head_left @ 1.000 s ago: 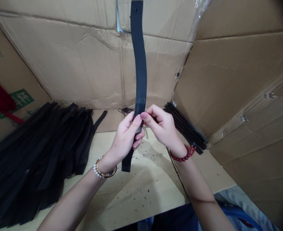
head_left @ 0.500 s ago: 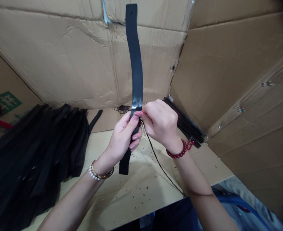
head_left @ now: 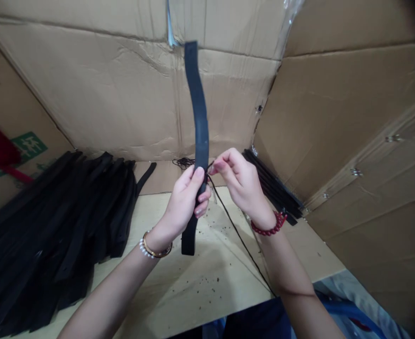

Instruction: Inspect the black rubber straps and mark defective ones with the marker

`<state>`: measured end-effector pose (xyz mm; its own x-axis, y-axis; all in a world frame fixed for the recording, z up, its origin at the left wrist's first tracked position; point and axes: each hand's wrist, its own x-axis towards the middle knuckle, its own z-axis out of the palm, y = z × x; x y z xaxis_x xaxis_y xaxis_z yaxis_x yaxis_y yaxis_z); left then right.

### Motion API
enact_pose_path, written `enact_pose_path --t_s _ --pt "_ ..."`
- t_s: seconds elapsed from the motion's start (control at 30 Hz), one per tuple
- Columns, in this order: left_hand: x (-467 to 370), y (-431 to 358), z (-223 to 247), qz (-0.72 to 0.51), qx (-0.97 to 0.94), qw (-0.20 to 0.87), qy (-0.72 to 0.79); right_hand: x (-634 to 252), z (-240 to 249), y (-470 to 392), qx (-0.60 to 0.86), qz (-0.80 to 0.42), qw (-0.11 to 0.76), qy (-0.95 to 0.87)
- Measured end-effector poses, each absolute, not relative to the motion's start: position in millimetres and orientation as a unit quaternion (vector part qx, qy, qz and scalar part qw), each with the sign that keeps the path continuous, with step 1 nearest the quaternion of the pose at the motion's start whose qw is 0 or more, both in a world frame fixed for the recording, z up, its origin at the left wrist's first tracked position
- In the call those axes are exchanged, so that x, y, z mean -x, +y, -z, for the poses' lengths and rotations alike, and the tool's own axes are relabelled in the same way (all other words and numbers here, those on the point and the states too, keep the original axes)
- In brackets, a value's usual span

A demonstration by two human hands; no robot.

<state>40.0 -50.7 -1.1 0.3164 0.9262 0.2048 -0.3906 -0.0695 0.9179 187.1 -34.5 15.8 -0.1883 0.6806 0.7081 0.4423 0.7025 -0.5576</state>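
My left hand (head_left: 187,195) is wrapped round the lower part of a flat black strap (head_left: 200,120), which stands upright with a slight bend and a small hole near its top. My right hand (head_left: 239,179) is closed in a pinch just right of the strap, holding a short end of thin black cord (head_left: 231,221). From beside the left fingers the cord runs down and right across the tabletop towards the front edge. Where it meets the strap is hidden by my left fingers.
A large pile of black straps (head_left: 52,235) lies on the left. More straps (head_left: 278,183) are stacked at the right back, and a tangle of cord (head_left: 184,163) lies behind my hands. Cardboard walls (head_left: 133,94) surround the wooden tabletop (head_left: 165,292), which has dark crumbs on it.
My right hand has drawn slightly away from the strap, turning so its pinch and the cord end now show. The left hand keeps its hold; the view has shifted a little.
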Motion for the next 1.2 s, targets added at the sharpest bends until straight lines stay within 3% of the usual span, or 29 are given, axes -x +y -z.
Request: enact_pose_path --t_s 0.1,0.27,0.5,0.73,1.03,1.2 --pt "-31 -39 1 -0.553 -0.496 0.612 0.273 -180 -10 -33 0.359 -0.298 0.474 -0.747" --pt "-26 -28 9 -0.561 -0.547 0.535 0.316 -164 5 -30 0.379 -0.403 0.463 -0.692" --pt "-30 -32 11 -0.554 -0.578 0.508 0.318 -170 1 -27 0.42 -0.301 0.525 -0.677" --pt "-30 -42 1 -0.558 -0.57 0.526 0.293 -177 -18 -28 0.367 -0.356 0.57 -0.643" --pt "-28 -48 -2 -0.563 -0.555 0.551 0.266 -183 -18 -24 0.329 -0.439 0.534 -0.643" --pt "-19 -48 -8 -0.418 -0.568 0.665 0.246 -180 -6 -13 0.243 -0.556 0.453 -0.653"
